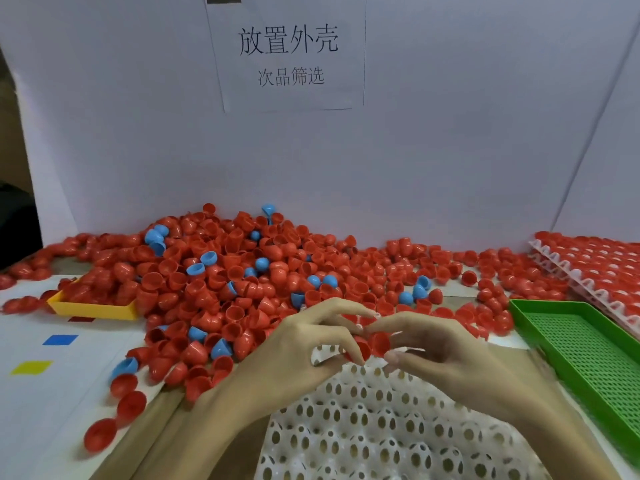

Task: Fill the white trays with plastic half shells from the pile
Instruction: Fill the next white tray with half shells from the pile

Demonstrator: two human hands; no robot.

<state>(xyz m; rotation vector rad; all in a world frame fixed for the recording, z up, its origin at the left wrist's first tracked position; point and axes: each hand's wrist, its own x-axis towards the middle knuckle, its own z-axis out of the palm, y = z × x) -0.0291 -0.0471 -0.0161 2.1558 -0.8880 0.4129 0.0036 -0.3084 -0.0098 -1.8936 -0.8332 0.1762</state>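
Two bare hands meet over the far edge of a white tray [381,431] full of egg-shaped holes; the left hand [304,344] pinches a red half shell [360,346] in curled fingers; the right hand [440,344] pinches a second red shell [380,342] just beside it; behind them a wide pile of red and blue half shells [242,271] spreads across the table; a yellow tray [93,308] sits at left, a green mesh tray [581,344] at right, and filled white trays [595,268] stack far right.
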